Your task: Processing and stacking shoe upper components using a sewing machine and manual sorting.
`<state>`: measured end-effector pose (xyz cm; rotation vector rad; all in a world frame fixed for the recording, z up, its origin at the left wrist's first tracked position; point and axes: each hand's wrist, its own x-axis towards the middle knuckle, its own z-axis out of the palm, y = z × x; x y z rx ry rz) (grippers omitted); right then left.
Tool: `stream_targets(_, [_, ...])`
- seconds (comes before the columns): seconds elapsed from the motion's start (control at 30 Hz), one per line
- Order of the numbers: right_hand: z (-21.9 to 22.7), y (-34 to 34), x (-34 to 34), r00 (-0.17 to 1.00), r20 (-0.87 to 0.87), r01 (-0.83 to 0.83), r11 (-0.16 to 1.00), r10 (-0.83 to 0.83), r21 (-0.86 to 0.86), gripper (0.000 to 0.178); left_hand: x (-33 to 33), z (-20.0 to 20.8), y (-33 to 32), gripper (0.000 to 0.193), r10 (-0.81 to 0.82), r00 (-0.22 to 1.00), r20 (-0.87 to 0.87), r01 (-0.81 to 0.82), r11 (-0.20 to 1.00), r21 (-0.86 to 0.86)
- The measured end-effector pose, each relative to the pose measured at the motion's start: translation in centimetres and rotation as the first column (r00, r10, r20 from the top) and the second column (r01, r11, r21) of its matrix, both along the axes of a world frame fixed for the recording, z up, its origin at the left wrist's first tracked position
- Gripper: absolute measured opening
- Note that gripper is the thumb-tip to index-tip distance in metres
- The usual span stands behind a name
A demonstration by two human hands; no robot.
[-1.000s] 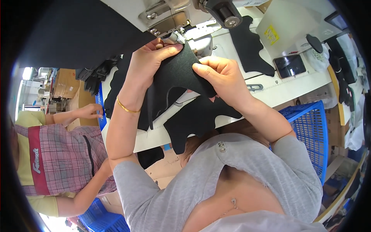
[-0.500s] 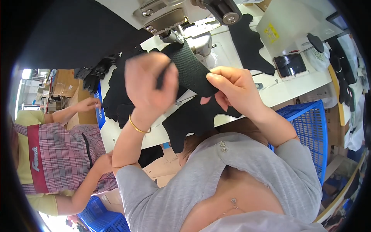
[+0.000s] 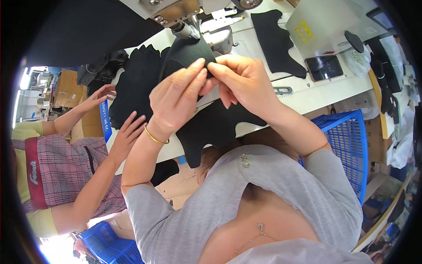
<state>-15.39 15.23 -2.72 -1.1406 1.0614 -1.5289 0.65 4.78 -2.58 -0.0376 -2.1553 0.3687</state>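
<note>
Under the needle area of a sewing machine [image 3: 187,31] lies a black fabric piece [image 3: 188,52], curving toward me. My left hand [image 3: 176,97] pinches its near edge, thumb and fingertips together. Close beside it, almost touching, my right hand [image 3: 246,81] grips the same edge between thumb and forefinger. The exact fold between the fingertips is hidden. Below my hands, another black cut piece [image 3: 215,125] with a wavy outline drapes over the table's front edge.
A pile of black cut pieces [image 3: 138,83] lies at left, with a co-worker's hands [image 3: 127,136] at it. Another black piece [image 3: 277,44] and a phone [image 3: 324,68] lie on the white table [image 3: 307,99] at right. A blue basket [image 3: 347,145] stands below.
My left hand, blurred and raised earlier, has come to the fabric edge beside my right hand. The co-worker's near hand has moved up to the pile. The view has shifted slightly.
</note>
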Motion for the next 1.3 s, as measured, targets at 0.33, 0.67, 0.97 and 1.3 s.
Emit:
stream_targets(0.33, [-0.7,-2.5,0.8,0.99,0.135,0.05,0.997,-0.042,-0.055,0.025,-0.6,0.2,-1.8,0.023,-0.002,0.998,-0.063,0.011,0.992,0.129])
stream_targets(0.67, [-0.6,-2.3,0.6,0.989,0.135,0.06,0.996,-0.052,-0.06,0.026,-1.5,-0.1,-3.0,0.031,0.065,0.994,-0.089,-0.056,0.994,0.094])
stream_targets(0.97, [-0.7,-2.5,0.7,0.99,0.139,0.043,0.997,-0.034,-0.063,0.025,-1.8,0.1,-3.2,0.031,0.16,0.985,-0.066,-0.151,0.981,0.124])
stream_targets(1.3, [-0.8,-1.0,0.5,0.999,0.041,0.033,0.999,-0.032,-0.022,0.022,1.0,1.9,-3.9,0.041,0.668,0.744,0.02,-0.666,0.743,-0.064])
